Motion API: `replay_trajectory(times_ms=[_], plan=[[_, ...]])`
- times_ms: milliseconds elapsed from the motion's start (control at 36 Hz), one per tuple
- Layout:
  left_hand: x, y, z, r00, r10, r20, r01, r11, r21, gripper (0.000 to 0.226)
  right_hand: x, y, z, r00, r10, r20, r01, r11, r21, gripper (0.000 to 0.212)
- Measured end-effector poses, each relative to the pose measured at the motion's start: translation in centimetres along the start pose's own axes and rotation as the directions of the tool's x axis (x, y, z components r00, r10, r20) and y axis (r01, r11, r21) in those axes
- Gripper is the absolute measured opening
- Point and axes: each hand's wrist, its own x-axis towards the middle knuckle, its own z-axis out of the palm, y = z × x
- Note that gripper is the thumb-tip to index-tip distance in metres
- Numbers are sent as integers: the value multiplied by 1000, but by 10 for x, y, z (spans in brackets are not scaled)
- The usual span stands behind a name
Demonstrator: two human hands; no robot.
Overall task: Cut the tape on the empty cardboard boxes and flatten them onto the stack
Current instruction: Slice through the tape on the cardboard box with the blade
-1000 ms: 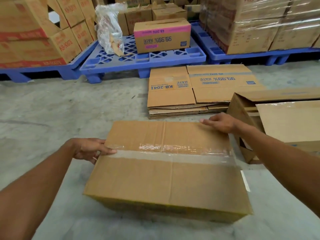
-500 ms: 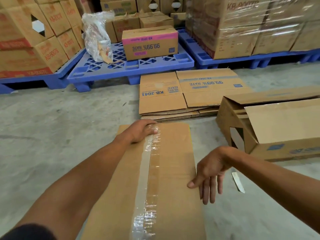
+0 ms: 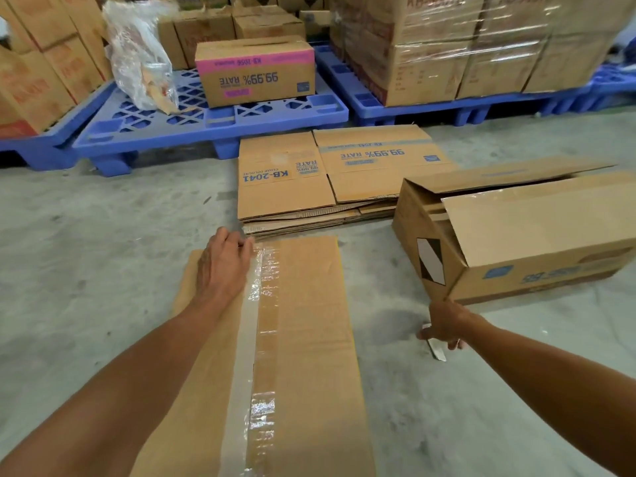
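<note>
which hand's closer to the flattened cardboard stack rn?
Left. The left hand rests on the taped box, far end, just short of the stack; the right hand is at a white strip on the floor, farther back.

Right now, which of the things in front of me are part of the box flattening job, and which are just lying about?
Part of the job: taped box under your left hand; flattened stack; open box; small pale strip at your right hand, maybe the cutter.
Just lying about: pink-labelled box; plastic bag; blue pallet; shrink-wrapped cartons.
</note>
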Motion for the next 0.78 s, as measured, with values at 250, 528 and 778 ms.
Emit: replay_trajectory(times_ms=[250,528,778], plan=[[5,1,2,1000,-7,-24,9,998,61,29,16,12,29,996,13,-88,-12,1000,15,57],[19,-5,14,998,-53,14,52,997,51,35,19,-14,-15,962,-265,68,242,940,241,11],[23,-2,18,994,-111,2,110,993,50,47,31,-116,-104,837,-471,-278,547,740,391,20]])
